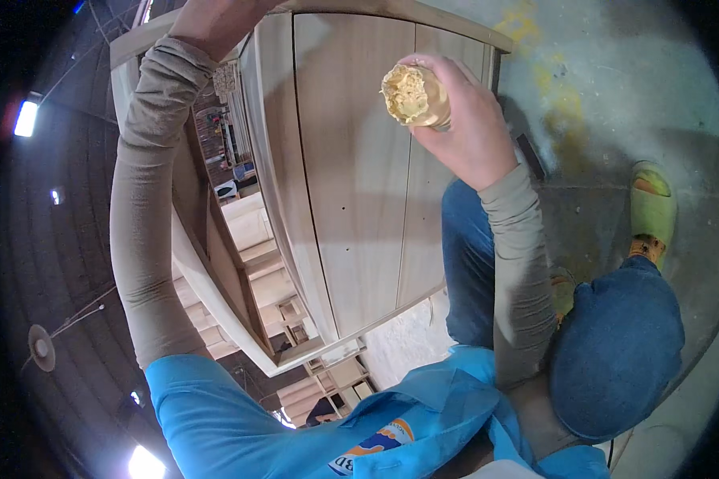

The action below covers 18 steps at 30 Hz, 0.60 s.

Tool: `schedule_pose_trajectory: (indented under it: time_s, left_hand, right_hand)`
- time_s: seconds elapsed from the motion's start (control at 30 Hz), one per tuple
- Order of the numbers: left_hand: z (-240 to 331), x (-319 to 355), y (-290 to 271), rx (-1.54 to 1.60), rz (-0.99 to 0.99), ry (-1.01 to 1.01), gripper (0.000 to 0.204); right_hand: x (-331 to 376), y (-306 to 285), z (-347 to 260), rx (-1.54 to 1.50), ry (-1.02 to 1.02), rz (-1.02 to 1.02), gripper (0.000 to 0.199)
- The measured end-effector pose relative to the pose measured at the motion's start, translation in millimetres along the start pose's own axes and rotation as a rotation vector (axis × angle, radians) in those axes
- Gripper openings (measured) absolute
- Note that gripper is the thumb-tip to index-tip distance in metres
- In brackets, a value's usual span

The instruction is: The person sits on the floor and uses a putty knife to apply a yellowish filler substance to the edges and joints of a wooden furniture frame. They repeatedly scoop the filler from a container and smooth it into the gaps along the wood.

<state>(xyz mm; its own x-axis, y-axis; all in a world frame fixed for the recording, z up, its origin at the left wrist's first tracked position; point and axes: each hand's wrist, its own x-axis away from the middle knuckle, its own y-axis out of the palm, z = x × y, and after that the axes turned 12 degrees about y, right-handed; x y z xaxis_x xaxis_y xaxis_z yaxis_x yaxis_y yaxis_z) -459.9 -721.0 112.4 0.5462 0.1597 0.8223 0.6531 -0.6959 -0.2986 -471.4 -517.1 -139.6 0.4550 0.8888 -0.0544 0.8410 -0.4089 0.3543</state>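
My right hand (473, 120) is wrapped round a small round tub (437, 97) whose rim and inside are crusted with cream-coloured paste, like wood filler. The tub is held in front of a pale wooden cabinet (351, 176), its open end toward the left. My left arm, in a brown sleeve, reaches up along the cabinet's left side to the top edge of the view. Only the wrist and part of my left hand (228, 20) show there, and the fingers are cut off by the edge.
Beside the cabinet's front, an open wooden frame (208, 263) stands on the left. More wooden furniture (256, 231) lies beyond it. On the right are my bent knees in jeans (619, 351), a green clog (652, 203) and concrete floor (615, 88) with yellow stains.
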Motion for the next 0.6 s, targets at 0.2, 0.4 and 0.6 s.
schedule_pose_trajectory:
  time_s: [0.2, 0.4, 0.6]
  left_hand:
    - [-1.5, -2.1, -3.1, -0.053, 0.1, 0.104, 0.005]
    - [1.6, -4.4, -3.9, -0.101, 0.086, 0.108, 0.009]
    - [0.8, -8.5, -6.1, -0.026, 0.051, 0.081, 0.011]
  right_hand:
    - [0.1, 1.0, -1.0, -0.011, -0.033, 0.02, 0.049]
    - [-0.4, 1.1, 0.1, -0.002, -0.034, 0.019, 0.049]
    - [0.4, 0.0, -0.6, 0.005, -0.014, 0.009, 0.05]
